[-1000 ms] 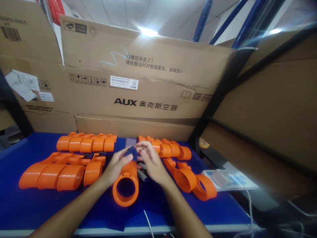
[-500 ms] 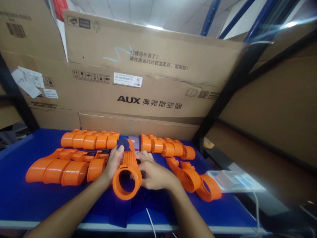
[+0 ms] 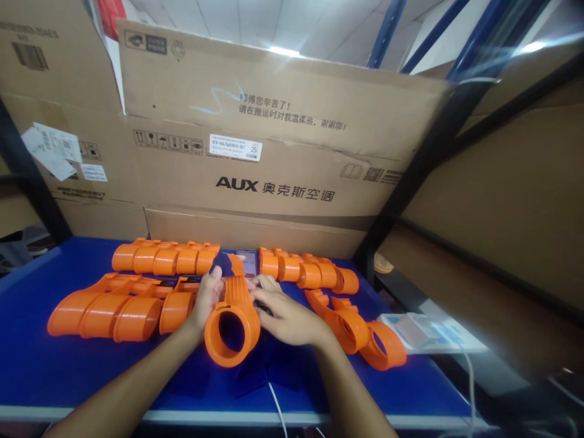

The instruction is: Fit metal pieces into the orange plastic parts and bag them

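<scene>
Item one, in my hands: one orange holder [image 3: 236,292], a ring with a ribbed handle, held above the blue table [image 3: 91,372]. Long axis: six to twelve o'clock, ring end toward me at six, handle pointing away at twelve. Item two: my left hand [image 3: 207,302], at the handle's nine o'clock, closed on its side, thumb up by a dark blue piece [image 3: 221,264] at the handle's far end. Item three: my right hand [image 3: 287,314], at three to four o'clock, fingers bent and bunched narrow, tips just beside the handle's right edge; whether they touch it or pinch something dark behind, I cannot tell. Nearer hand: the left, in contact. Surroundings: a phone [image 3: 249,263] near twelve o'clock; a rear row of like holders [image 3: 165,261] at eleven, a front row [image 3: 137,319] at nine; a further row [image 3: 314,275] at one to two; two loose rings [image 3: 385,353] at about four.
</scene>
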A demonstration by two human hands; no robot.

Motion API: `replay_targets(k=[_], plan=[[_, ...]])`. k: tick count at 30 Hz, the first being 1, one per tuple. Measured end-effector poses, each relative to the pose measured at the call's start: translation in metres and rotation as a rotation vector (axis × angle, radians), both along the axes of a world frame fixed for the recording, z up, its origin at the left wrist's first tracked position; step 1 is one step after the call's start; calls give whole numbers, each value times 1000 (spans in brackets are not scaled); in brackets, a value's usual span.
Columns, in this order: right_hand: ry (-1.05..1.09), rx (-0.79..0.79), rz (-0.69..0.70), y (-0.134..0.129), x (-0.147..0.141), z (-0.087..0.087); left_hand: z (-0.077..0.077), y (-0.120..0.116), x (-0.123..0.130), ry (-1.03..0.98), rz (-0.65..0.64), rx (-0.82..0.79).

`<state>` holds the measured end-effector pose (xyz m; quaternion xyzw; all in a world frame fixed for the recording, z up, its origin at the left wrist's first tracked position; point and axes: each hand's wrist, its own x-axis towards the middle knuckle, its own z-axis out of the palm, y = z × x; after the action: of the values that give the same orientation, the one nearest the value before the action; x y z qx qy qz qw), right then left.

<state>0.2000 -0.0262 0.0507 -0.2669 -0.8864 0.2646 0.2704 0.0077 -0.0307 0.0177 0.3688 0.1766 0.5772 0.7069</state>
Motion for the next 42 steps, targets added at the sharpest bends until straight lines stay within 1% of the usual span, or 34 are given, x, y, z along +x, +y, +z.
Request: replay_targets(k=[3,6,9,13,17,20,22,24,26,30,35,42], plan=[[132,-83,-59,2,2,2,-1,-2,0,-7,48,8],[272,-143,-179,5,3,0,-2,0,0,50,100,12],[418,-200,-255,8,3,-3,-6,4,2,123,97,37],[503,-244,-230,8,1,-5,-14,7,7,176,84,106],[544,-271,-177,5,-7,-4,-18,7,13,130,83,123],[618,-244,-240,4,-12,-4,-15,8,13,71,43,93],[638,-221,-310,5,-13,-5,-12,9,12,42,54,77],[635,-225,-341,6,-11,-5,-10,9,10,19,79,69],[628,-219,-322,7,-7,-5,-9,10,9,8,106,62],[601,-100,-292,8,-2,-5,-11,11,9,28,175,53],[595,-80,-289,3,-4,-6,-9,8,11,138,225,95],[515,100,-304,1,-3,1,-4,6,12,186,224,179]])
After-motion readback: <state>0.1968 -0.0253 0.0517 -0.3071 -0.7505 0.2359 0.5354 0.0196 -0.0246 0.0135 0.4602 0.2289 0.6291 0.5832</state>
